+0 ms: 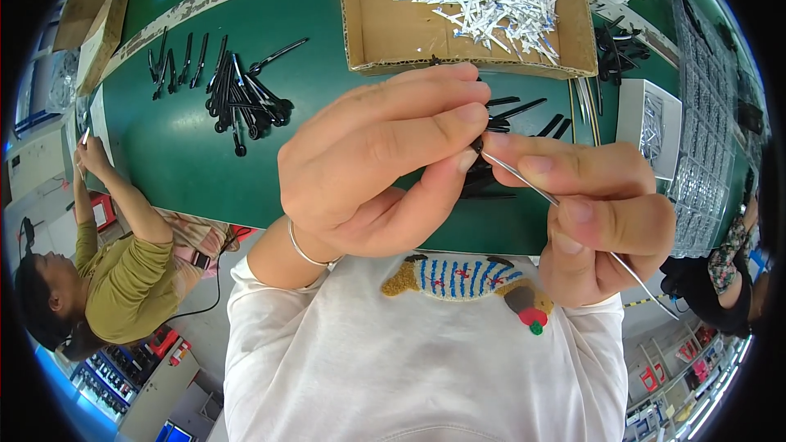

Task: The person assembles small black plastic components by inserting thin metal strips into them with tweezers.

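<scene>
My left hand [368,155] is closed, its thumb and fingertips pinched on a small black part [477,145] that is mostly hidden by the fingers. In my right hand [606,205] is a thin metal rod-shaped tool [524,178], gripped between thumb and fingers. Its narrow tip meets the black part, or comes very close to it. The other end sticks out below the right hand. Behind the hands, several long black pieces [521,108] lie on the green table [164,168], partly covered by my fingers.
Beyond the hands stands a cardboard box [381,33] with many white strips [499,0]. A pile of black rod-like pieces [237,98] lies to the left. At right are more black pieces [620,53], a white box [673,143] and clear trays [704,139]. A co-worker [123,278] sits left.
</scene>
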`<state>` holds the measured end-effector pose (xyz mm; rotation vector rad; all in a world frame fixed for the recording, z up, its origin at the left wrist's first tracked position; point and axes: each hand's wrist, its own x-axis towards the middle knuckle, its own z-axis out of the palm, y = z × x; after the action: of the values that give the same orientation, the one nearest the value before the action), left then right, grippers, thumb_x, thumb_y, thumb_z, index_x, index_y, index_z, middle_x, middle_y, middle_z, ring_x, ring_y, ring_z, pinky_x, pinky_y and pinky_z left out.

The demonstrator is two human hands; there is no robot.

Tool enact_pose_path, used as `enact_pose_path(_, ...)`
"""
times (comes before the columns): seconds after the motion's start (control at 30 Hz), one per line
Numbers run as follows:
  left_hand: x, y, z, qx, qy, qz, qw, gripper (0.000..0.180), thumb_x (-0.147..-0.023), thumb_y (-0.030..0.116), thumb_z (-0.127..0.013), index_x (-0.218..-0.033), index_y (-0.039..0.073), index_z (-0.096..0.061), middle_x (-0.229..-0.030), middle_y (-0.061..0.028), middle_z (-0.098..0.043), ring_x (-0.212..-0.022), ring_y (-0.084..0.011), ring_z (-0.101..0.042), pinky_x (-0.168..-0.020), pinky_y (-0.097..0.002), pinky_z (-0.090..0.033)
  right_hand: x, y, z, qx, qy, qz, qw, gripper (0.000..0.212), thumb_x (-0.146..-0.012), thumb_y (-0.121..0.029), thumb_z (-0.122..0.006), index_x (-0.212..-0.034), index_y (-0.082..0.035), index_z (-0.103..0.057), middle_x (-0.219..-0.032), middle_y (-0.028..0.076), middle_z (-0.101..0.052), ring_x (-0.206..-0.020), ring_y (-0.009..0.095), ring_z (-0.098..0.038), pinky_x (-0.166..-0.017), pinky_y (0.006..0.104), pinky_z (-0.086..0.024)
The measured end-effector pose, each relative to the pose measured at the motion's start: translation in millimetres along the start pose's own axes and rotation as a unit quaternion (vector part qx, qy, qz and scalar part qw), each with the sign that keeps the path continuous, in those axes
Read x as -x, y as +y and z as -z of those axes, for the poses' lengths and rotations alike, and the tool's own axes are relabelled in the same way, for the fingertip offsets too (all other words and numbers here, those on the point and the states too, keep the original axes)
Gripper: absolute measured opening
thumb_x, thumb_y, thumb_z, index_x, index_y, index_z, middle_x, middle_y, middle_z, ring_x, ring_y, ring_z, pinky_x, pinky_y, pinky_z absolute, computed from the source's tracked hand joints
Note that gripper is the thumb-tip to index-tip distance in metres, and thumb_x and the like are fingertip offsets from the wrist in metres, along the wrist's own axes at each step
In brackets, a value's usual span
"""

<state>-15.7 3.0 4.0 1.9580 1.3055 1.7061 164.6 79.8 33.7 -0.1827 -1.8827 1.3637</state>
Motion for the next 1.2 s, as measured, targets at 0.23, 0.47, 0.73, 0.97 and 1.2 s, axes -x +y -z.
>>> enact_pose_path(0.23,-1.6,1.2,1.0,-0.03,-0.001,-0.014,0.999,0.025,-0.077,-0.011,-0.054,-0.102,-0.01,-0.058,-0.101,-0.029,-0.062,-0.097,-0.0425,-0.062,-0.085,-0.0484,-0.05,-1.0,-2.4,-0.2,0.016,-0.008,0.002,1.0,0.006,-0.093,-0.004,-0.047,-0.097,0.001,-0.045,-0.099,0.024,-0.056,-0.093,0.041,-0.063,-0.08,0.0421,-0.057)
enact_pose_path(0.47,-2.9,1.8,-1.5,-0.067,0.0,-0.018,0.998,0.024,-0.076,-0.011,-0.055,-0.099,-0.01,-0.06,-0.099,-0.0279,-0.063,-0.095,-0.0406,-0.064,-0.083,-0.0439,-0.051,-1.7,-0.3,-0.6,0.033,-0.008,0.008,0.999,0.006,-0.093,-0.003,-0.047,-0.096,0.002,-0.046,-0.099,0.024,-0.056,-0.094,0.041,-0.063,-0.081,0.0427,-0.056)
enact_pose_path(0.73,-5.4,-1.0,-2.9,-0.11,0.01,-0.043,0.993,0.021,-0.074,-0.011,-0.057,-0.095,-0.01,-0.061,-0.093,-0.0259,-0.065,-0.091,-0.0384,-0.065,-0.079,-0.0391,-0.053,0.1,4.3,-2.0,-0.018,0.025,-0.022,0.999,0.008,-0.093,-0.005,-0.049,-0.097,0.002,-0.047,-0.094,0.021,-0.057,-0.094,0.037,-0.064,-0.078,0.0402,-0.057)
enact_pose_path(0.97,-5.5,-0.4,-4.4,-0.106,0.02,-0.05,0.993,0.019,-0.074,-0.011,-0.057,-0.093,-0.011,-0.061,-0.092,-0.0267,-0.065,-0.09,-0.0383,-0.066,-0.078,-0.0392,-0.053,0.0,3.0,-2.2,-0.005,0.031,-0.011,0.999,0.006,-0.093,-0.004,-0.047,-0.097,0.001,-0.047,-0.095,0.021,-0.057,-0.094,0.036,-0.064,-0.078,0.0391,-0.057)
enact_pose_path(1.2,-8.6,4.0,-6.3,-0.121,0.026,-0.028,0.992,0.019,-0.07,-0.01,-0.061,-0.088,-0.007,-0.064,-0.088,-0.0211,-0.067,-0.086,-0.0341,-0.067,-0.075,-0.0367,-0.055,-2.1,1.0,7.9,0.02,-0.018,-0.013,1.0,0.003,-0.09,-0.001,-0.052,-0.093,0.001,-0.052,-0.099,0.021,-0.06,-0.093,0.036,-0.064,-0.079,0.0423,-0.056)
